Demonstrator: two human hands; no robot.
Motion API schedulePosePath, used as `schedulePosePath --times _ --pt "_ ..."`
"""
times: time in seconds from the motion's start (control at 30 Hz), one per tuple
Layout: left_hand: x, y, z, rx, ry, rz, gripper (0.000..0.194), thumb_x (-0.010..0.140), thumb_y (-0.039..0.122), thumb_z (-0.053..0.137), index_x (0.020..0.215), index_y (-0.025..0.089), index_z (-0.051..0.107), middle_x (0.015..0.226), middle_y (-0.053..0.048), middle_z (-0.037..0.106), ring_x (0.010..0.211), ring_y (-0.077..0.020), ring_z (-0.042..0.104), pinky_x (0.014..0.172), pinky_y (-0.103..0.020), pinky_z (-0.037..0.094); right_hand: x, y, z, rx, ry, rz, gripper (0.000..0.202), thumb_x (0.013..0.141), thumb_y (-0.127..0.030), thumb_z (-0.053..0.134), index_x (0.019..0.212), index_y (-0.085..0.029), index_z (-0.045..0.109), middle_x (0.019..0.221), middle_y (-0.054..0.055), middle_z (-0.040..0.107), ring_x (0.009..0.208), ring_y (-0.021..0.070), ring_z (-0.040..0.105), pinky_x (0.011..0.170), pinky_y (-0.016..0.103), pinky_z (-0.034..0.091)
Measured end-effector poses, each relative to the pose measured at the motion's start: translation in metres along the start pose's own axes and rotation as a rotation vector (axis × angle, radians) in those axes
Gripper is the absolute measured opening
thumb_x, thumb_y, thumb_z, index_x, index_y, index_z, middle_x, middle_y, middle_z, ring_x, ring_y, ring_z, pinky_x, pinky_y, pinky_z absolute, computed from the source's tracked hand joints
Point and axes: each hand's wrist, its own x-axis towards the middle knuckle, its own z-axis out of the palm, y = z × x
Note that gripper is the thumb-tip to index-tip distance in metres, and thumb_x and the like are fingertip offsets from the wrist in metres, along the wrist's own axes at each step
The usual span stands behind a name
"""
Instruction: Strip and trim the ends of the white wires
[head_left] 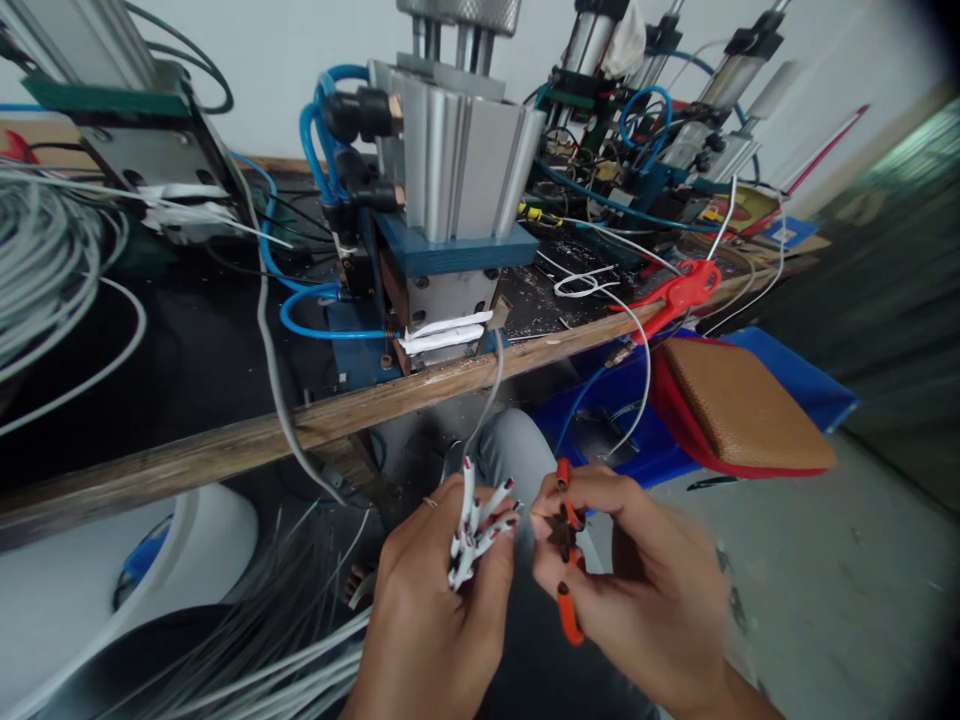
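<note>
My left hand [442,600] is closed around a bundle of white cables [469,530]. Their cut ends fan out above the thumb, with small red and dark tips showing. The long tails of the cables [300,670] trail down to the lower left across my lap. My right hand [637,580] grips small orange-handled pliers [570,615], their dark metal pivot showing between the fingers. Thumb and fingertips of that hand come together just right of the cable ends; what they pinch there is too small to make out.
Ahead stands a pneumatic press [457,170] on a wooden-edged bench [315,425]. A coil of grey cable [45,260] lies at left, above a white bucket [217,540]. Red-handled pliers [682,290] rest at the bench edge; right of my knee is a blue bin [795,375] with a brown-topped stool [742,400].
</note>
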Motion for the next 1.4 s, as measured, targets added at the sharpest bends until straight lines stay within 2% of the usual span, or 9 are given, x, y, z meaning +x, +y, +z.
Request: schedulePosePath --times 0.17,0.3,0.4,0.5,0.6,0.7,0.83,1.07,1.4 --pt "0.002 -0.001 -0.002 -0.013 0.042 0.007 0.011 0.095 0.016 0.060 0.093 0.025 0.065 0.083 0.002 0.076 0.077 -0.0144 0.075 0.070 -0.019 0.057 -0.002 0.001 0.001 0.067 0.020 0.027 0.030 0.076 0.001 0.062 0.093 -0.024 0.062 0.078 -0.004 0.068 0.062 0.0099 0.061 0.058 0.022 0.050" --pt "0.005 0.005 -0.003 -0.078 0.041 -0.030 0.012 0.094 0.016 0.062 0.089 0.025 0.067 0.081 0.004 0.076 0.074 -0.0146 0.075 0.068 -0.020 0.057 0.000 0.002 0.004 0.159 -0.010 0.129 0.019 0.083 -0.006 0.064 0.089 -0.024 0.061 0.077 -0.003 0.067 0.062 0.0118 0.061 0.056 0.023 0.049" --pt "0.006 0.009 -0.005 -0.210 0.053 -0.162 0.009 0.092 0.022 0.066 0.086 0.026 0.071 0.072 0.004 0.075 0.064 -0.0171 0.073 0.064 -0.026 0.060 0.003 0.002 0.003 0.221 -0.041 0.164 0.014 0.088 -0.015 0.068 0.086 -0.024 0.058 0.072 -0.004 0.063 0.060 0.0116 0.058 0.054 0.023 0.049" --pt "0.004 0.010 -0.008 -0.396 0.052 -0.338 0.008 0.091 0.030 0.070 0.088 0.025 0.075 0.066 0.002 0.074 0.060 -0.0208 0.073 0.060 -0.031 0.062 0.004 0.005 -0.001 0.154 -0.175 0.134 0.020 0.083 -0.020 0.075 0.082 -0.023 0.055 0.066 -0.006 0.058 0.055 0.0104 0.052 0.052 0.022 0.045" --pt "0.001 0.011 -0.008 -0.533 0.105 -0.416 0.009 0.090 0.032 0.072 0.086 0.026 0.076 0.062 0.002 0.074 0.060 -0.0206 0.074 0.059 -0.030 0.061 0.001 0.008 -0.005 0.056 -0.243 0.076 0.025 0.078 -0.021 0.078 0.080 -0.023 0.053 0.063 -0.008 0.054 0.051 0.0089 0.047 0.049 0.021 0.042" --pt "0.000 0.010 -0.009 -0.561 0.143 -0.387 0.009 0.091 0.026 0.071 0.086 0.029 0.077 0.063 0.005 0.074 0.061 -0.0166 0.073 0.061 -0.025 0.059 -0.003 0.009 -0.006 0.020 -0.218 0.033 0.027 0.078 -0.021 0.079 0.080 -0.023 0.052 0.062 -0.009 0.053 0.049 0.0083 0.047 0.048 0.020 0.041" --pt "0.002 0.009 -0.011 -0.511 0.041 -0.296 0.016 0.093 0.019 0.068 0.089 0.032 0.076 0.066 0.008 0.076 0.062 -0.0124 0.072 0.063 -0.019 0.057 -0.005 0.007 -0.004 -0.013 -0.182 -0.022 0.025 0.079 -0.021 0.078 0.080 -0.023 0.052 0.058 -0.009 0.053 0.047 0.0078 0.048 0.047 0.020 0.040" --pt "0.000 0.022 -0.003 -0.591 0.212 -0.398 0.018 0.091 0.020 0.067 0.083 0.033 0.077 0.062 0.010 0.071 0.061 -0.0116 0.068 0.064 -0.020 0.053 -0.006 0.010 -0.004 -0.094 -0.156 -0.078 0.022 0.082 -0.020 0.073 0.079 -0.023 0.052 0.055 -0.009 0.054 0.043 0.0075 0.047 0.045 0.020 0.039" --pt "0.001 0.013 -0.010 -0.546 0.134 -0.326 0.014 0.093 0.022 0.069 0.087 0.032 0.076 0.066 0.011 0.074 0.063 -0.0101 0.070 0.063 -0.016 0.054 -0.007 0.010 -0.003 -0.100 -0.149 -0.089 0.022 0.086 -0.022 0.073 0.077 -0.022 0.053 0.056 -0.009 0.054 0.044 0.0070 0.046 0.045 0.019 0.038"
